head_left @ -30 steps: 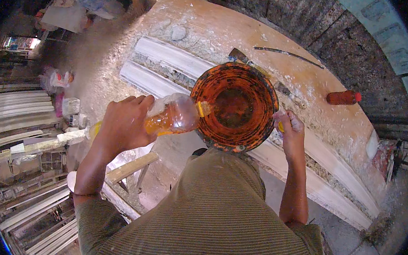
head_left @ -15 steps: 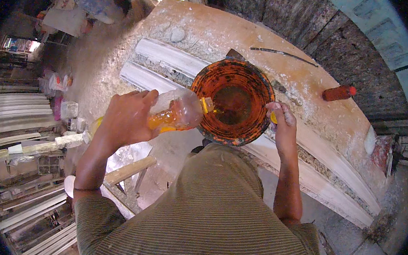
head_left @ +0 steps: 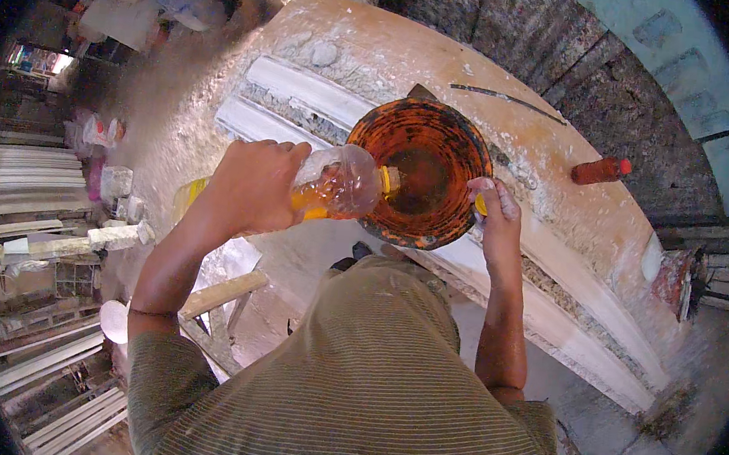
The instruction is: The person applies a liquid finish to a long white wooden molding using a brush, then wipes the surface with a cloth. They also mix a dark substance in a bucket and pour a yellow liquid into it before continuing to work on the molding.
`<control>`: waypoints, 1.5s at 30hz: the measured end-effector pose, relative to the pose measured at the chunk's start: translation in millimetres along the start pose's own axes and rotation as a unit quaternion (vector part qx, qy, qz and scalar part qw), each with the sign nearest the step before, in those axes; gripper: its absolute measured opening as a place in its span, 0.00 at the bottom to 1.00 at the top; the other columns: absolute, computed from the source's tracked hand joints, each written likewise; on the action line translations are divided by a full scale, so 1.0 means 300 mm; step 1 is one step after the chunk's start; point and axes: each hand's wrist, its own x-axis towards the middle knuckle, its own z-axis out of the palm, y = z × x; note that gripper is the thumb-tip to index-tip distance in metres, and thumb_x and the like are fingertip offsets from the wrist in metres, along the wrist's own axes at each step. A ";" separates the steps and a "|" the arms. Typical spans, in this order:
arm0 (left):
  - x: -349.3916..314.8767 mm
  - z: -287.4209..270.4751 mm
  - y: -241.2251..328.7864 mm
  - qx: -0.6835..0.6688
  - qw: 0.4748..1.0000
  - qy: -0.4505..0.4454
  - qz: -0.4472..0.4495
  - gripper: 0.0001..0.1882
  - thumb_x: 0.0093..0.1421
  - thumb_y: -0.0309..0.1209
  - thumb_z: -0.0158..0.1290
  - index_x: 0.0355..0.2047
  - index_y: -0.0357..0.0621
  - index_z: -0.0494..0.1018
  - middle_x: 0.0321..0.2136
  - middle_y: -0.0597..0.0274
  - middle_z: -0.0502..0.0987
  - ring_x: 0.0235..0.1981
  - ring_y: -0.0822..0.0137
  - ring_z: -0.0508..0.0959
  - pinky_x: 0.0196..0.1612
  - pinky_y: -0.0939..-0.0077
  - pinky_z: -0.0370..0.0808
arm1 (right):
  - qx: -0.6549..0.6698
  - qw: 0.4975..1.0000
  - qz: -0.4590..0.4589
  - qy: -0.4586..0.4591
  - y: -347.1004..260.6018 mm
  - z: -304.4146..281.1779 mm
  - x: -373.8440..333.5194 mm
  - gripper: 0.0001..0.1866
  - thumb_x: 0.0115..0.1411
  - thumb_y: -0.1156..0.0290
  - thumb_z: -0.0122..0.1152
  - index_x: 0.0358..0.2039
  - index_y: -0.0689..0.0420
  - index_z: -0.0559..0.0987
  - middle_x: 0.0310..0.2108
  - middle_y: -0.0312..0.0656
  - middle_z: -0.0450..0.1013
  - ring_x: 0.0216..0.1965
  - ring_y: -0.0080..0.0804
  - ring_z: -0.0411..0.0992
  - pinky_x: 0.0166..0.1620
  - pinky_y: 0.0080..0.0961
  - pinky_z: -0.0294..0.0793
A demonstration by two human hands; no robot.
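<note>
Left fingers, clasping clear bottle, advanced toward streaked bowl; right fingers pinch cap.

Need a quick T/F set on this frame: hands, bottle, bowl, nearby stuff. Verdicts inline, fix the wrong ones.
1. The left hand grips a clear bottle. True.
2. That bottle stands upright. False: it is tipped, with its neck over the bowl.
3. Orange-yellow liquid shows inside the held bottle. True.
4. The yellow cap is in the left hand. False: it is in the right hand.
5. A red bottle is to the right of the bowl. True.
6. The bowl's inside is plain white. False: it is orange, streaked with black.
</note>
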 end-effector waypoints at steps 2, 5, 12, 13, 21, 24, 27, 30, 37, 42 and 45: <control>0.002 0.006 -0.004 -0.002 1.000 0.004 0.004 0.25 0.37 0.40 0.62 0.33 0.39 0.70 0.24 0.47 0.77 0.29 0.46 0.79 0.33 0.54 0.75 | 0.040 0.999 0.031 0.003 -0.028 0.021 -0.007 0.14 0.68 0.63 0.46 0.43 0.58 0.77 0.36 0.33 0.73 0.37 0.19 0.66 0.43 0.19 0.66; 0.008 0.016 -0.007 0.001 1.000 -0.005 0.001 0.25 0.38 0.40 0.61 0.34 0.39 0.70 0.24 0.47 0.77 0.29 0.46 0.79 0.33 0.54 0.75 | 0.075 0.997 0.019 -0.003 -0.018 0.040 0.004 0.16 0.67 0.65 0.43 0.46 0.58 0.77 0.38 0.33 0.72 0.34 0.18 0.65 0.38 0.17 0.64; -0.003 0.024 -0.016 0.013 1.000 -0.007 -0.003 0.25 0.38 0.40 0.61 0.35 0.39 0.71 0.24 0.48 0.77 0.29 0.46 0.78 0.32 0.53 0.75 | -0.002 1.000 -0.007 -0.026 -0.023 0.059 0.013 0.19 0.65 0.69 0.40 0.52 0.59 0.74 0.46 0.37 0.72 0.35 0.21 0.67 0.39 0.18 0.66; -0.004 0.025 -0.018 0.012 1.000 -0.007 -0.002 0.25 0.37 0.40 0.61 0.35 0.39 0.71 0.24 0.48 0.77 0.29 0.46 0.79 0.32 0.53 0.75 | -0.002 1.000 -0.008 -0.021 -0.020 0.060 0.014 0.19 0.65 0.69 0.40 0.52 0.59 0.74 0.47 0.37 0.72 0.36 0.21 0.67 0.39 0.19 0.67; -0.014 0.036 -0.028 0.008 1.000 -0.016 -0.012 0.26 0.36 0.40 0.62 0.35 0.39 0.71 0.24 0.48 0.77 0.29 0.46 0.79 0.33 0.53 0.75 | -0.014 1.000 -0.023 -0.013 -0.007 0.057 0.009 0.19 0.65 0.68 0.40 0.52 0.57 0.75 0.49 0.35 0.71 0.38 0.21 0.67 0.40 0.20 0.66; -0.023 0.025 -0.025 0.019 1.000 -0.002 -0.004 0.22 0.39 0.37 0.59 0.35 0.39 0.73 0.23 0.49 0.78 0.28 0.48 0.80 0.31 0.55 0.75 | -0.029 0.999 -0.017 -0.022 -0.007 0.055 0.002 0.20 0.64 0.68 0.41 0.52 0.56 0.75 0.49 0.34 0.72 0.39 0.21 0.66 0.41 0.20 0.65; -0.025 0.027 -0.032 0.022 1.000 -0.003 -0.006 0.22 0.39 0.36 0.58 0.35 0.39 0.73 0.23 0.49 0.78 0.28 0.48 0.80 0.31 0.55 0.75 | -0.034 0.999 0.024 -0.019 -0.005 0.051 -0.004 0.20 0.64 0.68 0.40 0.52 0.56 0.76 0.47 0.34 0.72 0.39 0.21 0.66 0.42 0.20 0.65; -0.029 0.027 -0.034 0.036 0.999 0.011 -0.002 0.21 0.39 0.36 0.58 0.35 0.39 0.73 0.23 0.49 0.78 0.28 0.48 0.80 0.31 0.55 0.75 | -0.030 1.000 -0.004 -0.008 -0.021 0.062 -0.015 0.20 0.64 0.69 0.40 0.52 0.56 0.76 0.44 0.34 0.72 0.38 0.21 0.66 0.42 0.20 0.66; -0.030 0.034 -0.043 0.032 0.999 0.005 -0.008 0.25 0.37 0.39 0.61 0.35 0.40 0.71 0.24 0.49 0.78 0.29 0.48 0.79 0.32 0.54 0.76 | -0.027 1.000 -0.011 -0.001 0.003 0.053 -0.013 0.20 0.64 0.70 0.40 0.52 0.57 0.76 0.43 0.34 0.72 0.38 0.20 0.66 0.41 0.20 0.66; -0.034 0.021 -0.034 0.039 0.999 0.002 -0.005 0.22 0.39 0.35 0.58 0.37 0.39 0.74 0.23 0.49 0.78 0.28 0.49 0.80 0.31 0.56 0.75 | -0.021 1.000 0.012 -0.015 -0.004 0.048 -0.018 0.20 0.64 0.70 0.40 0.52 0.57 0.76 0.43 0.34 0.71 0.37 0.21 0.66 0.40 0.20 0.66; -0.035 0.022 -0.035 0.040 0.999 -0.001 -0.003 0.23 0.38 0.35 0.59 0.37 0.39 0.74 0.23 0.50 0.78 0.28 0.49 0.80 0.31 0.56 0.75 | -0.020 1.000 0.005 -0.013 -0.007 0.053 -0.019 0.20 0.64 0.70 0.40 0.52 0.57 0.76 0.42 0.34 0.71 0.37 0.21 0.66 0.40 0.19 0.65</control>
